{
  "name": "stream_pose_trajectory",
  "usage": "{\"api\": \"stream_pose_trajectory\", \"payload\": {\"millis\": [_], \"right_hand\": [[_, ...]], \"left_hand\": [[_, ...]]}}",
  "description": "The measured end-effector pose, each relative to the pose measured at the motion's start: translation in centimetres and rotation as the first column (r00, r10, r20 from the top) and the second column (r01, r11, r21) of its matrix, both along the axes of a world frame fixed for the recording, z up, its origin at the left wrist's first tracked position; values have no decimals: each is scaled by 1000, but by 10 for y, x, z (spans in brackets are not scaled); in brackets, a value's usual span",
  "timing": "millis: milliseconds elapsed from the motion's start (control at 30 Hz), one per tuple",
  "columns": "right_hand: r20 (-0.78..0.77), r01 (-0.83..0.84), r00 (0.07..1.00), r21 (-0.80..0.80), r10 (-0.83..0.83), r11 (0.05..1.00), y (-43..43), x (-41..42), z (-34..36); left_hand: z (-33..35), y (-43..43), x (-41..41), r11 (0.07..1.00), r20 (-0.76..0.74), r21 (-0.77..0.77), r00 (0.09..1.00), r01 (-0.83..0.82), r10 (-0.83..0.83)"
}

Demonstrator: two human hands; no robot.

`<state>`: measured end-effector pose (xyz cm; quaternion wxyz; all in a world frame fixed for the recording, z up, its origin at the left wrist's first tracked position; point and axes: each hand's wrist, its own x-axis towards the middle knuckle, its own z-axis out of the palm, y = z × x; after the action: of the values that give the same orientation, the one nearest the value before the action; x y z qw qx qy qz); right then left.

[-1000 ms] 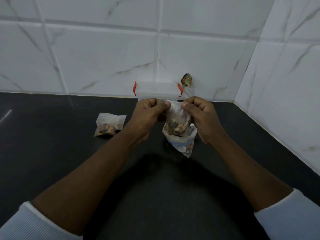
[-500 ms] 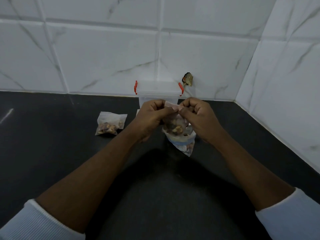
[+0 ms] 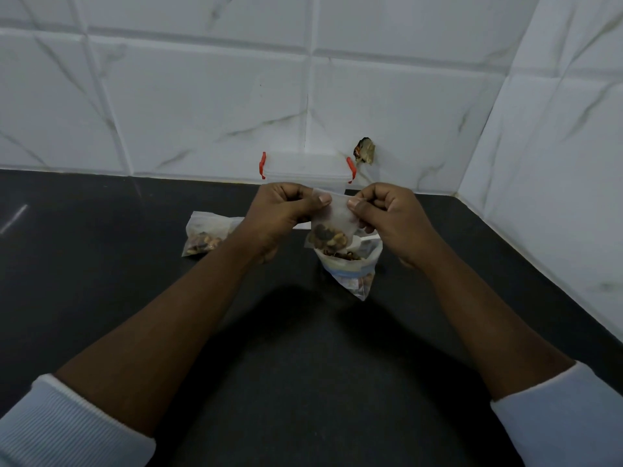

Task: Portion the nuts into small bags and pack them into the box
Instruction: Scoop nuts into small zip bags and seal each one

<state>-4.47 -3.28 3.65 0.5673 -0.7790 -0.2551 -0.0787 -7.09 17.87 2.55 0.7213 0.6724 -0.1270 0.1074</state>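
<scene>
L hand (image 3: 283, 210) & R hand (image 3: 387, 217) each pinch a top corner of small bag (image 3: 332, 227), upright over bulk bag (image 3: 350, 267) on desk (image 3: 303, 348), prob. so nuts settle for sealing; box (image 3: 305, 171) behind.

Small bag (image 3: 332, 224): clear, nuts at bottom; you hold it upright before the box (image 3: 305, 171).
Nut pouch (image 3: 350, 267): open, upright, in front of the box.
Filled bag (image 3: 205, 235): lying front-left of the box.
Box: lidded, red latches.

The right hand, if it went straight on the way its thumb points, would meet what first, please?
Probably the left hand, which pinches the top of the same small bag directly opposite; depth is hard to judge.
</scene>
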Motion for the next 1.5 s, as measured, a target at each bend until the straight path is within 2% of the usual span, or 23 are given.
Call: {"api": "stream_pose_trajectory", "payload": {"millis": [267,367,500,567,667,800,1000,1167,1267,1500], "right_hand": [[51,58,997,68,-62,996,0,0,-1],[29,63,997,103,-66,993,5,-2,-9],[-46,51,998,174,-43,983,7,-3,-11],[-74,14,997,156,-2,988,7,-5,-10],[-28,-20,999,72,22,997,8,-6,-11],[11,-1,1000,50,0,999,8,-7,-13],[27,4,1000,49,-5,999,9,-6,-13],[220,53,975,-201,-7,978,7,-9,-16],[293,70,956,-323,29,944,9,-12,-17],[308,60,950,-341,51,938,10,-15,-15]], "left_hand": [[2,-1,1,996,-41,-73,997,59,-62],[0,-4,-2,992,-83,-111,994,65,-75],[-2,-2,-1,990,-105,-138,994,-6,-8],[0,-1,0,987,-110,-162,994,2,-20],[3,-2,-4,986,-114,-163,993,24,-43],[3,-3,-7,995,-90,-90,995,41,-49],[22,15,-11,999,-114,31,993,-28,31],[43,65,-15,975,-112,152,977,-164,182],[49,98,-16,952,-165,205,950,-230,265],[37,142,-14,868,-345,489,896,-83,280]]}}
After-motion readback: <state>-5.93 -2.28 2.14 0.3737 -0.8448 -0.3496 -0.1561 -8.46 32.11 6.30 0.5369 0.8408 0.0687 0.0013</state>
